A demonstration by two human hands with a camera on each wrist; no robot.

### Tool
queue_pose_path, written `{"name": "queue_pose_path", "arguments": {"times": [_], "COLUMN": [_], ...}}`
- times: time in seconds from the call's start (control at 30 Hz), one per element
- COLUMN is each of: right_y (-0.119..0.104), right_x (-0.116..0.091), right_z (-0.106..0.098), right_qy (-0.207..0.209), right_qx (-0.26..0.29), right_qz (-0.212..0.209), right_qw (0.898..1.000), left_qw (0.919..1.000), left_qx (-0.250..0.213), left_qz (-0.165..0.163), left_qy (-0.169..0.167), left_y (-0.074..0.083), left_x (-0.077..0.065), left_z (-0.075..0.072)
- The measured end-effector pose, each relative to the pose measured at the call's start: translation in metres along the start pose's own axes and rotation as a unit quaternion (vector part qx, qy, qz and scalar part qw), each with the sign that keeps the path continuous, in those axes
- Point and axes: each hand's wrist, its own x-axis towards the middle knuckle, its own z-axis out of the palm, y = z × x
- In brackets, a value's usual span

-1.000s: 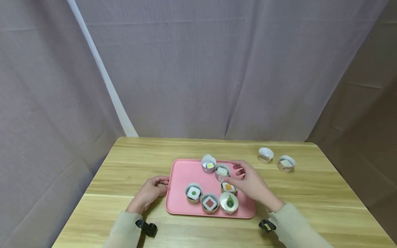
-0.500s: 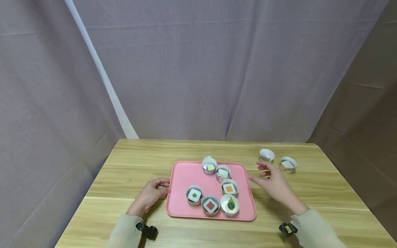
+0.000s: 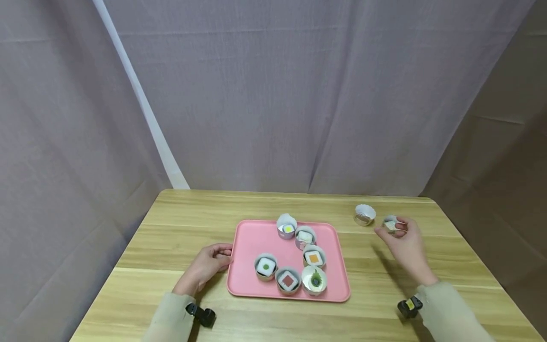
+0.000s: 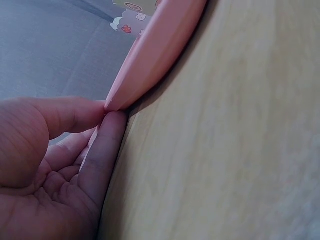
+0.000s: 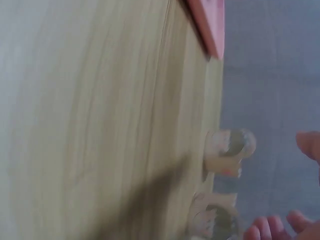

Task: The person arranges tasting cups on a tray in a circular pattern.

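Note:
A pink tray [image 3: 249, 237] lies on the table, with my left hand [image 3: 205, 266] pinching its left rim between thumb and index finger. In the left wrist view the same hand [image 4: 60, 145] meets the tray wall [image 4: 155, 55]. Several paper baking cups stand on the tray, holding white pieces with coloured centres; one has a green leaf [image 3: 315, 279]. My right hand [image 3: 408, 247] hovers at a paper cup [image 3: 388, 224] containing a pale piece and partly hides it. Thumb and fingers [image 5: 270, 229] are spread apart in the right wrist view, without visible contact with the cup.
Another paper cup [image 3: 363, 216] stands on the table to the left of the right hand. Wooden tabletop [image 3: 367, 299] surrounds the tray. A grey cloth [image 3: 256, 104] hangs behind the table's far edge.
The right hand has moved from the cups on the tray's right side, rightward over the table, to the far right cup. The left hand stays at the rim.

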Motion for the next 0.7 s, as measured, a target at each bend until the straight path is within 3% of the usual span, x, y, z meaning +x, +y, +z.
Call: {"name": "queue_pose_path", "arguments": {"times": [0.17, 0.37, 0.43, 0.53, 0.7], "right_y": [0.011, 0.029, 0.034, 0.041, 0.048], "right_x": [0.009, 0.025, 0.031, 0.037, 0.042], "right_z": [-0.006, -0.009, -0.006, -0.001, 0.007], "right_qy": [0.000, -0.100, -0.113, -0.098, -0.067], "right_qx": [0.008, 0.081, 0.107, 0.137, 0.131], "right_qz": [0.097, 0.219, 0.237, 0.255, 0.251], "right_qw": [0.995, 0.967, 0.959, 0.952, 0.957], "left_qw": [1.0000, 1.0000, 1.0000, 1.0000, 1.0000], "left_qx": [0.002, 0.007, 0.004, 0.003, 0.008], "left_qz": [0.002, 0.000, 0.003, 0.002, 0.002], "left_qy": [-0.002, -0.002, 0.000, 0.001, -0.002], "left_y": [0.000, -0.002, -0.002, -0.002, -0.002], "left_x": [0.000, 0.001, 0.001, 0.001, 0.001], "left_z": [-0.001, -0.002, -0.002, -0.002, -0.002]}}
